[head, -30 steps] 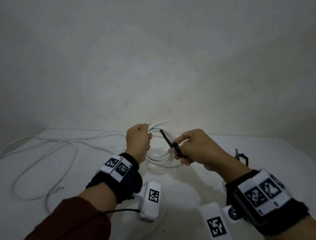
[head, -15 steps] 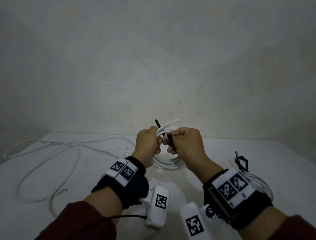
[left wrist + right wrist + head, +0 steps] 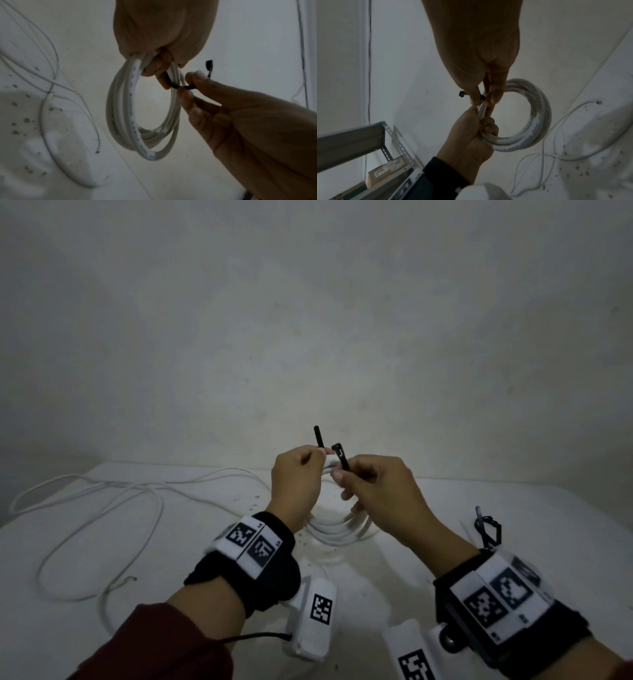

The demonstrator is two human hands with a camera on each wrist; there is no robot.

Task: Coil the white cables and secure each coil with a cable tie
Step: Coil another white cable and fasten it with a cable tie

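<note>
The thin black plastic cable tie [image 3: 342, 460], a second ago held clear to the right, now loops around the coiled white round cable [image 3: 130, 119]; the right hand [image 3: 380, 491] pinches its head end, the left hand [image 3: 296, 484] grips coil and tail together, so threading comes next, I judge; loose white cable [image 3: 102, 508] sprawls across the speckled white table [image 3: 548, 508]; a bare grey wall [image 3: 308, 320] stands behind.
</note>
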